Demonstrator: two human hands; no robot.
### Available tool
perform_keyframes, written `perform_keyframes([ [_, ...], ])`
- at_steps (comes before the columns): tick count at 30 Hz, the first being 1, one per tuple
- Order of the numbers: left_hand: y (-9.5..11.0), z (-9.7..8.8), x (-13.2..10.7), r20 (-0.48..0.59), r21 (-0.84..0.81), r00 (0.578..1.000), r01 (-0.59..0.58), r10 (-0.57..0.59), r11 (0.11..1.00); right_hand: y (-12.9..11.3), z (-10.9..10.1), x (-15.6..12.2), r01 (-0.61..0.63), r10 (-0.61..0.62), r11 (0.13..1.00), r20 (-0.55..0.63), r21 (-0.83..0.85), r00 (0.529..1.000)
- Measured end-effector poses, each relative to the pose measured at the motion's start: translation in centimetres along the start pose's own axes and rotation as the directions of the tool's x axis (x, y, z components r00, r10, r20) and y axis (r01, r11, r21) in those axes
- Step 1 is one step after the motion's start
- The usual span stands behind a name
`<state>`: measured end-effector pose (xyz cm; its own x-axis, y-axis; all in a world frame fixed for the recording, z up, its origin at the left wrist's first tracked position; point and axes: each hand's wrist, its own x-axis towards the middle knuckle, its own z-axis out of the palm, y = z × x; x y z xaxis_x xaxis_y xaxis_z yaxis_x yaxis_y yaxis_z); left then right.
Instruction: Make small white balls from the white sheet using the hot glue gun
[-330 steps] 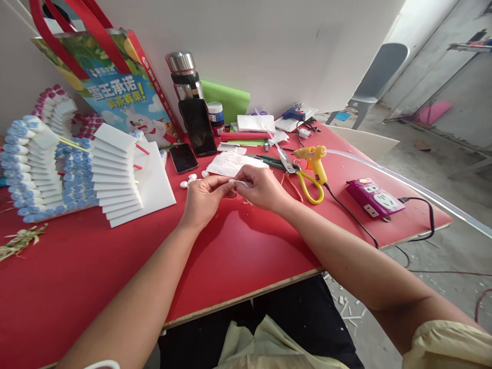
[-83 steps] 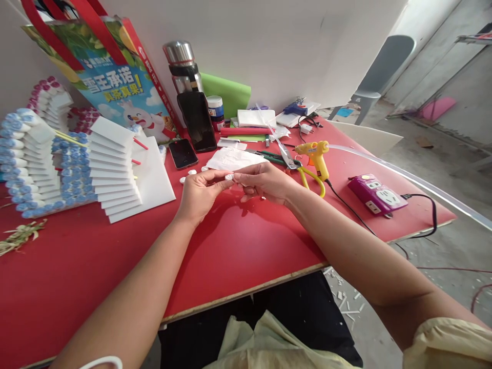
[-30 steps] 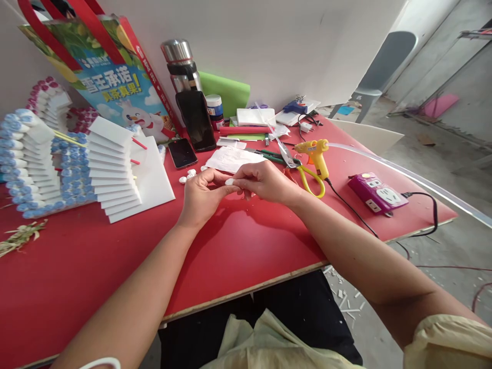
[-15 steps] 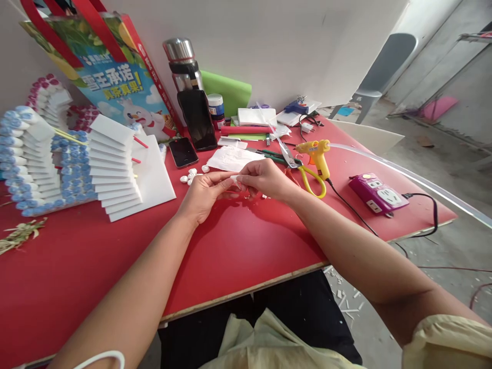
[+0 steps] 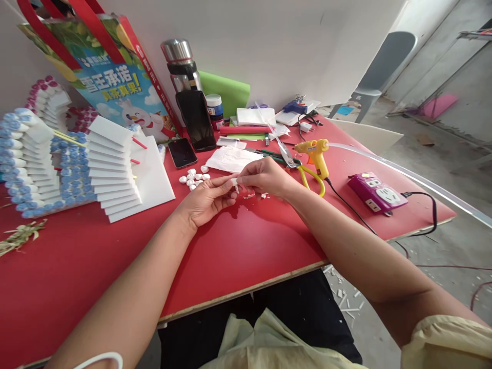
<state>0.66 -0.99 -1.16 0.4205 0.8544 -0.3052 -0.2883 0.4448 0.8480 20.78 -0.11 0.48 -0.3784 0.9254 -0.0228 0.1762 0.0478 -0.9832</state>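
A: If the small, white, narrow piece (image 5: 234,182) is the dial's centre, what lies farthest left?

B: Out at nine o'clock on the smooth red surface (image 5: 238,261), a blue-and-white curved stacked structure (image 5: 17,169). Closer in, along that same line, a fanned stack of flat white slabs (image 5: 115,174).

A: Next?

B: A flat black phone (image 5: 182,153) lying at ten o'clock, then a loose cluster of small, white, rounded pieces (image 5: 193,177) at nine, just beside the left hand (image 5: 203,202).

A: How does that one stand?

B: Thumb and forefinger pinched on the narrow piece, other fingers loosely curled. A crumpled white tissue (image 5: 230,159) lies at twelve o'clock.

A: And the right hand (image 5: 267,177)?

B: Thumb and forefinger nip the same piece, so it sits between both sets of fingertips; the remaining fingers are partly hidden.

A: Beyond?

B: Between two and three, a yellow plastic glue gun (image 5: 315,152); at three, a purple boxy power socket (image 5: 376,193).
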Motion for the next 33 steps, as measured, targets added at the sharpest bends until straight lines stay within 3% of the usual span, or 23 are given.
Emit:
perform_keyframes([
  [6,-0.2,-0.2,0.2,-0.022,-0.06,0.999,-0.031,0.029,0.998,-0.5,-0.1,-0.3,-0.001,-0.001,0.997,0.024,0.078,1.0],
  [10,-0.3,0.1,0.1,-0.077,0.098,0.985,-0.144,0.152,0.985,-0.4,0.0,-0.2,-0.01,0.008,0.997,0.018,0.082,1.0],
  [17,-0.6,1.2,0.0,-0.095,0.377,0.915,-0.332,0.393,0.865,-0.1,0.5,0.0,0.023,-0.041,0.983,-0.095,-0.18,0.995],
  [20,-0.6,1.2,0.0,-0.059,0.438,0.906,-0.354,0.419,0.826,-0.5,0.2,-0.1,-0.062,0.063,0.998,-0.039,0.021,0.997],
  [24,-0.4,1.1,-0.1,-0.011,0.479,0.883,-0.407,0.469,0.778,-0.9,-0.1,-0.1,-0.264,0.255,0.891,0.072,0.37,0.964],
  [28,-0.1,1.2,-0.3,0.033,0.547,0.861,-0.441,0.508,0.712,-0.7,0.0,0.1,-0.316,0.29,0.818,0.13,0.481,0.948],
  [33,-0.1,1.0,-0.3,0.051,0.586,0.843,-0.459,0.535,0.668,-0.2,-0.1,0.2,-0.272,0.255,0.818,0.106,0.507,0.961],
])
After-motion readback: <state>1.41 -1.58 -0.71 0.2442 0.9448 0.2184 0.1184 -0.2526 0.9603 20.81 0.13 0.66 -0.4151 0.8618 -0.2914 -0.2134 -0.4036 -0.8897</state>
